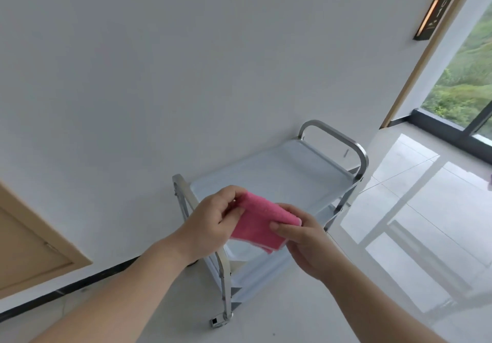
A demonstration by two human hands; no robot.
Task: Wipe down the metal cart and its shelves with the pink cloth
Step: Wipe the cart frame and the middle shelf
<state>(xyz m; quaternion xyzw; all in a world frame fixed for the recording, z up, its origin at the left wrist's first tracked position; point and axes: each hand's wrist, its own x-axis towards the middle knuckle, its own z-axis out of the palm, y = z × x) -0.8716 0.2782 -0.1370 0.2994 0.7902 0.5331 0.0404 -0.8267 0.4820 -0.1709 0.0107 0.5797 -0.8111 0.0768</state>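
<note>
**Pink cloth still in our hands, cart not touched yet**

Pink cloth (259, 225) is folded up and held in the air btwn both hands, just above the near end of the metal cart (271, 183); left hand (213, 223) pinches the upper left edge w/ thumb and curled fingers; right hand (300, 239) grips the lower right side, thumb on top, fingers wrapped under. So both are clamped on the cloth, neither is free.

Cart sits against the white wall (186, 63), top shelf (287, 172) looks bare and shiny; lower shelves (326, 213) only peek out on the right side, can't see much of them tbh. Handle (343, 140) at the far end, one caster (218, 321) visible at the near corner on glossy floor tiles (399, 223).

We reckon we're at the fold-and-get-ready stage, wiping itself not started imo.

Stuff that could go sideways:
- cart is on wheels; push hard w/ one hand and it prob rolls along the wall or away from us, esp on that slick floor; can't tell if the caster is locked
- loose fold could open up mid-swipe if only one hand keeps it
- lower shelves are easy to skip; reaching in under the top shelf risks knuckles on the frame
- raised rims around the shelf may trap dirt in the corners
</note>
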